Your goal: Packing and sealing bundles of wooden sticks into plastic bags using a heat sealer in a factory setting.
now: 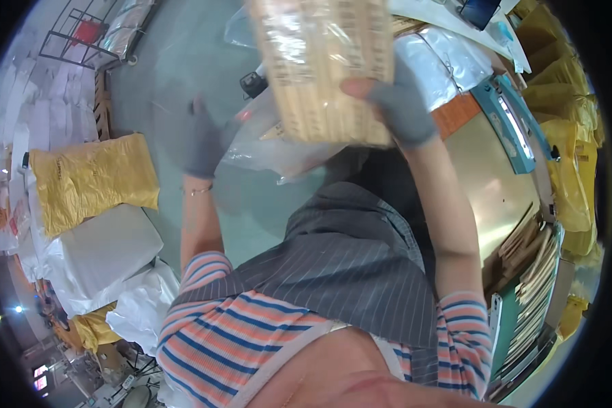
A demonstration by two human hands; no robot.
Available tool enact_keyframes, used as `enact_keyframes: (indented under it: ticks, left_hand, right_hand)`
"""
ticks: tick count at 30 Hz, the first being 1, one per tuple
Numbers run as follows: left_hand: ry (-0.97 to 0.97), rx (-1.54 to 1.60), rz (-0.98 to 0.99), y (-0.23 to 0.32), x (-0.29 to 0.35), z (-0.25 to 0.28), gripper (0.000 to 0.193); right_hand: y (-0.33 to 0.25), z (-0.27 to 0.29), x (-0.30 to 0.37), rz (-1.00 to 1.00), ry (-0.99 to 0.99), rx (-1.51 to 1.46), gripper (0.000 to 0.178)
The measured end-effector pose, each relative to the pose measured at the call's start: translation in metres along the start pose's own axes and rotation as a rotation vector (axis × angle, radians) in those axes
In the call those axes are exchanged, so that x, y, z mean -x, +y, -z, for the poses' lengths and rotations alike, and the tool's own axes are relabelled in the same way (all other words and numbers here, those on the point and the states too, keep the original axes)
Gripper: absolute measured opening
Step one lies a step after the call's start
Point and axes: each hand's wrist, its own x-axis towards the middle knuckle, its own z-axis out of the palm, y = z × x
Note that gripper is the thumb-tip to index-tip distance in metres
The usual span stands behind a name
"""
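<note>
A large bundle of tan printed packets in clear plastic wrap [326,75] is held up in front of me. My right hand [404,109], in a grey glove with bare fingertips, grips its right edge with the thumb across the face; the other fingers are hidden behind it. My left hand [207,139], gloved the same way and smeared by motion, hangs to the left of the bundle with thumb and fingers apart, holding nothing. Beside it, below the bundle, is a clear plastic bag [279,153], partly hidden; I cannot tell what supports it.
On the right stands a metal-topped workbench [500,197] with a teal sealing machine [506,126] and silvery plastic bags [449,58]. Flat cardboard pieces [534,292] lean at its near end. White sacks [109,238] and a yellow sack [95,177] are piled left; a wire rack [78,41] stands far left.
</note>
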Motion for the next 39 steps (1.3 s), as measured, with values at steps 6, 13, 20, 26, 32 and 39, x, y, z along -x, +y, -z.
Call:
enact_keyframes:
  ticks: [6,13,20,26,32,39]
  left_hand:
    - [-0.308,0.56,0.974,-0.029,0.083,-0.035,0.042]
    - [-0.123,1.064,0.979,0.022,0.063,-0.029,0.042]
    - [-0.36,0.593,0.517,-0.012,0.048,-0.002,0.039]
    - [0.037,0.571,0.316,0.084,-0.057,0.007,0.023]
    - [-0.622,0.448,-0.385,0.202,-0.159,-0.158,0.03]
    - [-0.987,0.273,-0.514,0.164,-0.178,-0.271,0.036]
  right_hand:
    - [0.117,0.025,-0.05,0.136,-0.454,1.279,0.037]
    - [0.211,0.178,-0.071,-0.329,-0.28,1.666,0.034]
    - [0.035,0.084,-0.034,-0.216,-0.329,1.685,0.062]
    - [0.031,0.157,0.123,0.269,0.767,1.132,0.047]
    - [0.119,0.17,0.274,0.003,1.179,1.393,0.043]
    - [0.122,0.155,0.31,0.121,1.211,1.439,0.028]
